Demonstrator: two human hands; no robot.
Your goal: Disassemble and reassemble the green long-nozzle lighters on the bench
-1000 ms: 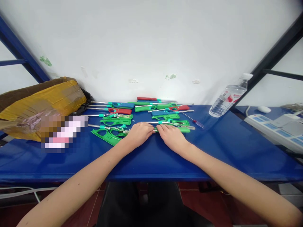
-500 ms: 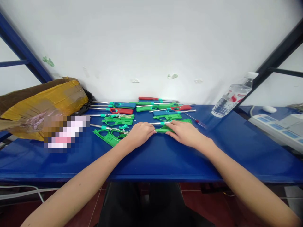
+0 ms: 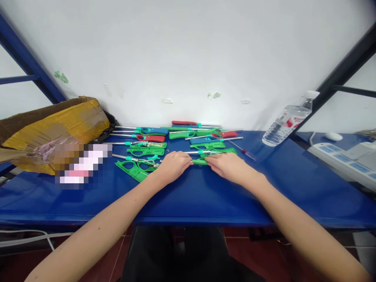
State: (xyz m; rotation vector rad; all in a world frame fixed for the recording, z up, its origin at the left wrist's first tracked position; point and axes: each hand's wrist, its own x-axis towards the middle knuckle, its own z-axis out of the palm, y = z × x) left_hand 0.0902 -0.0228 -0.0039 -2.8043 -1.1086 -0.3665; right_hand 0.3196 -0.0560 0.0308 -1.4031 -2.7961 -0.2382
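Both hands work at a half-open green stick lighter [image 3: 200,161] on the table. My left hand [image 3: 175,164] is closed, its fingertips pinching the lighter's left end; the exact part is hidden by the fingers. My right hand [image 3: 225,164] is closed over the right part of the green handle. Just behind them lies another opened green lighter [image 3: 232,150] with its metal tube pointing left. Beside my left wrist rests a green casing half [image 3: 131,169] with loose wires and a metal tube near it.
Several red, blue and green stick lighters [image 3: 152,138] lie in rows along the wall. A screwdriver [image 3: 248,154] is to the right. A water bottle [image 3: 286,121] leans beyond it, near a power strip [image 3: 348,158]. At left stands a taped cardboard box [image 3: 58,133].
My right fingers have drawn closer together and slid slightly down onto the front green handle, uncovering more of the lighter behind. My left hand stays nearly still.
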